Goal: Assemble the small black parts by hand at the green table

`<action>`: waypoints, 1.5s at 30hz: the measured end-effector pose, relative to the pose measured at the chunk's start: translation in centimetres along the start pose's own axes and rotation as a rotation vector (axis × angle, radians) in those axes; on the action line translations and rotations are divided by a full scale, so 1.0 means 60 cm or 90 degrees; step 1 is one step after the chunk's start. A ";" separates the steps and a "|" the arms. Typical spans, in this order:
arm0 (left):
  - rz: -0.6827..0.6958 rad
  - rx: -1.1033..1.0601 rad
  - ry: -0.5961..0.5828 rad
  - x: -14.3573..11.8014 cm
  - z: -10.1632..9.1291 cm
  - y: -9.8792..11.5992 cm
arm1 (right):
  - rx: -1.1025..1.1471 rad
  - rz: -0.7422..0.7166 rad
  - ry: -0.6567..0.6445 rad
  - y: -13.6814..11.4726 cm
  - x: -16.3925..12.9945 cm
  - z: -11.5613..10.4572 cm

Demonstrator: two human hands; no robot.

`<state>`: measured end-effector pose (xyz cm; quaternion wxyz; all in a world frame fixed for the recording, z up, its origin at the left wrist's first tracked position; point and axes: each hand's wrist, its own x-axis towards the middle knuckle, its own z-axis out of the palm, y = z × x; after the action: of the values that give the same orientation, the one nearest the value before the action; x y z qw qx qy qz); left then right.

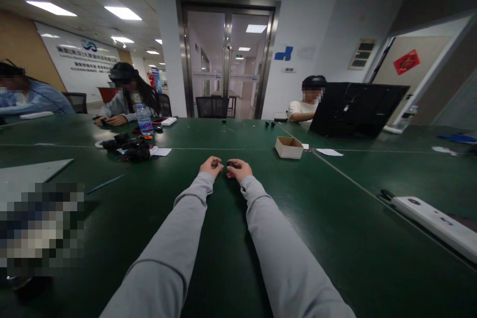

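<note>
With both arms stretched out on the green table [335, 238], your left hand [210, 165] and right hand [239, 169] pinch a small dark part [230, 163] between them, mid-fitting, so go gently

My sleeves [175, 238] are soft grey cloth, matt and lightly creased at the cuffs. The table [316, 238] under them has a dark green top, smooth, with a dull sheen that catches the ceiling lights. My left hand [210, 165] and right hand [239, 169] pinch a small part [225, 164] that looks like black plastic, too small to read its finish. The little box [288, 147] ahead is plain brown cardboard, matt. The water bottle [144, 119] is clear glossy plastic. The power strip [434, 218] at my right is smooth white plastic. The doorframe [181, 54] is brushed metal around glass panes.
</note>
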<state>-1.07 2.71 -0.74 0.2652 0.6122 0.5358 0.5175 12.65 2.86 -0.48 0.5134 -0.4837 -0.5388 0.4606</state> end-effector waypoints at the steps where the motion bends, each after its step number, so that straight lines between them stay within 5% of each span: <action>1: -0.016 -0.046 -0.002 0.000 -0.002 -0.001 | -0.001 -0.001 -0.009 -0.001 0.000 -0.001; 6: -0.047 -0.159 -0.057 0.000 -0.006 0.005 | -0.036 -0.017 -0.049 -0.002 0.002 -0.003; 19: 0.019 -0.092 -0.011 0.007 -0.005 -0.009 | 0.072 0.018 -0.015 -0.014 -0.005 -0.004; 33: -0.069 -0.183 -0.039 0.000 -0.003 0.009 | 0.165 0.059 -0.042 -0.017 -0.003 -0.011; 45: -0.151 -0.149 -0.028 -0.004 -0.010 0.023 | 0.143 0.004 -0.070 0.001 0.008 -0.016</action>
<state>-1.06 1.96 0.57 0.4058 0.5208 0.5342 0.5279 13.60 3.34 -0.44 0.5326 -0.3989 -0.5097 0.5454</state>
